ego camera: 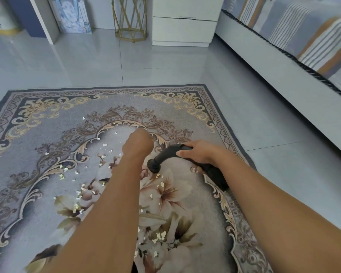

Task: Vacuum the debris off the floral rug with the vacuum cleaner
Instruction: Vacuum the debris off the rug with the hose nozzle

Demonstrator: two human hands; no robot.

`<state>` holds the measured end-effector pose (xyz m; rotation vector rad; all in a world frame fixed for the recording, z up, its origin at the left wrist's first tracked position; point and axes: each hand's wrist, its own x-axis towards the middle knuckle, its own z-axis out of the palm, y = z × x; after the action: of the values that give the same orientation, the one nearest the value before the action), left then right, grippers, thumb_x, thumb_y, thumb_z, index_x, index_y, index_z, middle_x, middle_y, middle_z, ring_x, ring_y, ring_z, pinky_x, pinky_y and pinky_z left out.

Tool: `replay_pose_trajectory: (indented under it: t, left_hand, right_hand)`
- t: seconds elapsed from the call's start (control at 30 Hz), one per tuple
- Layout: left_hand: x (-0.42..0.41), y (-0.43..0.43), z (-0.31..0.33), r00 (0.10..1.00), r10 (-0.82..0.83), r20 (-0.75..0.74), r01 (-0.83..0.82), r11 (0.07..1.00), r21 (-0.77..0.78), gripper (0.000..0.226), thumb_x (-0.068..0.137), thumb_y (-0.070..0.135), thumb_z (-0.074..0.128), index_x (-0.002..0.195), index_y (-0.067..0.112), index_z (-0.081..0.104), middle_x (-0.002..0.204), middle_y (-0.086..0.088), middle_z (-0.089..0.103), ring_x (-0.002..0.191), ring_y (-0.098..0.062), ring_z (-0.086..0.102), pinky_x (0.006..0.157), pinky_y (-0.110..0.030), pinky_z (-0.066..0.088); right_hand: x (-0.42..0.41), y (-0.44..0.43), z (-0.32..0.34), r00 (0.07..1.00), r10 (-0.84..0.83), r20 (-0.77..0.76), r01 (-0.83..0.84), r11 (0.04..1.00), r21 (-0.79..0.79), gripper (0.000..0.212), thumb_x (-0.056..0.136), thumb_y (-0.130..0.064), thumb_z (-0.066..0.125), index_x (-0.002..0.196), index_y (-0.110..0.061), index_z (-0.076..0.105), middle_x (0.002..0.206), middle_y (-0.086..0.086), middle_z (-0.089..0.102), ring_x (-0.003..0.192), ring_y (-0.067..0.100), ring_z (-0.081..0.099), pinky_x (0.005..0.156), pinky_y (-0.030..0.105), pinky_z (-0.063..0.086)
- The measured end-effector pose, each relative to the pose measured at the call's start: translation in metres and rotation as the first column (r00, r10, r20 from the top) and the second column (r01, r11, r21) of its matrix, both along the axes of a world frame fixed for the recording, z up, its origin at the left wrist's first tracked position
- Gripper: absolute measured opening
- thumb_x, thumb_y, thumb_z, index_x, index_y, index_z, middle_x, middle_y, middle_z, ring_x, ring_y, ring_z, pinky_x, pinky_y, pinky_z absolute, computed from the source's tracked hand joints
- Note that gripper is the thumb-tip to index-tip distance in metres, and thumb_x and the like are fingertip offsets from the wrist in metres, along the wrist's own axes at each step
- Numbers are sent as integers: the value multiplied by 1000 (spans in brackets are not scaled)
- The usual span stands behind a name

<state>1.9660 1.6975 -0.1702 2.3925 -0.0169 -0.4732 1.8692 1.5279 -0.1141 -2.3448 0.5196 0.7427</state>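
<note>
My right hand (198, 153) grips black vacuum handle (165, 153); left hand (138, 144) curled, can't tell if holding anything; debris (159, 236) scattered on floral rug (47, 134)

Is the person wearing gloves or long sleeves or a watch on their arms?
No gloves: the left hand and the right hand are both bare. No sleeves show either; the left forearm and the right forearm are uncovered all the way to the picture's bottom edge. No watch, bracelet or ring shows on the parts in view.
</note>
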Motion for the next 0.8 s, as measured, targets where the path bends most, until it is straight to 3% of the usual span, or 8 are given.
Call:
replay_pose_trajectory:
  t: [0.07, 0.17, 0.3, 0.4, 0.5, 0.63, 0.73, 0.8]
  left_hand:
    - [0, -14, 0, 1000, -3, -16, 2, 999, -33, 16, 87, 11, 56, 98, 10, 68, 93, -11, 71, 82, -29, 69, 79, -44, 58]
    - [-7, -38, 6, 1000, -19, -5, 19, 997, -79, 20, 90, 9, 54, 103, 10, 70, 95, -13, 69, 85, -32, 66, 79, -42, 56]
    - [-14, -70, 11, 997, -75, -11, 73, 986, -150, 20, 93, 8, 51, 100, 4, 70, 90, -14, 69, 82, -31, 63, 74, -38, 53]
    - [-18, -77, 15, 997, -76, -21, 71, 976, -206, 19, 90, 6, 53, 100, 3, 69, 95, -14, 71, 86, -31, 66, 80, -41, 57]
    - [-24, -75, 19, 996, -91, -26, 84, 978, -193, 24, 91, 9, 51, 108, 4, 67, 100, -16, 70, 93, -34, 67, 87, -47, 55]
    - [-21, -62, 27, 994, -110, -15, 108, 988, -111, 28, 92, 3, 47, 110, 6, 68, 110, -8, 70, 94, -27, 66, 84, -37, 55]
    - [-25, -51, 32, 994, -105, 8, 105, 994, -31, 30, 92, 5, 48, 114, 8, 67, 114, -8, 68, 99, -28, 64, 84, -37, 53]
    - [-27, -43, 34, 988, -151, -11, 151, 987, 46, 30, 90, 4, 50, 113, 8, 68, 112, -11, 69, 98, -30, 66, 77, -35, 53]
  right_hand:
    - [-6, 1, -5, 1000, -1, -16, 1, 1000, 7, 42, 97, -45, 53, 134, -25, 48, 89, 13, 66, 61, 24, 64, 48, 26, 50]
    - [-23, -5, -5, 997, 50, -53, -53, 997, -49, 48, 96, -50, 52, 137, -26, 45, 93, 12, 69, 70, 25, 65, 52, 29, 49]
    - [-62, -17, 2, 992, 70, -108, -80, 993, -88, 46, 94, -53, 52, 134, -30, 47, 91, 8, 69, 67, 21, 65, 57, 29, 51]
    - [-77, -16, -1, 989, 93, -114, -105, 989, -105, 56, 93, -56, 51, 142, -34, 40, 96, 7, 71, 72, 21, 67, 59, 28, 52]
    - [-79, -16, 5, 992, 123, -27, -126, 982, -144, 52, 95, -55, 50, 142, -35, 44, 109, 0, 65, 87, 19, 64, 76, 32, 50]
    - [-65, -15, 1, 988, 21, 150, -6, 995, -99, 38, 96, -48, 52, 128, -28, 54, 89, -5, 60, 71, 12, 58, 64, 27, 45]
    - [-58, -11, -16, 993, 23, 113, -10, 993, -115, 49, 96, -51, 51, 139, -28, 48, 111, 5, 67, 92, 22, 65, 79, 34, 50]
    - [-60, -11, -27, 996, 4, 90, 7, 993, -119, 56, 95, -52, 51, 145, -29, 42, 129, 7, 60, 110, 28, 60, 89, 36, 47]
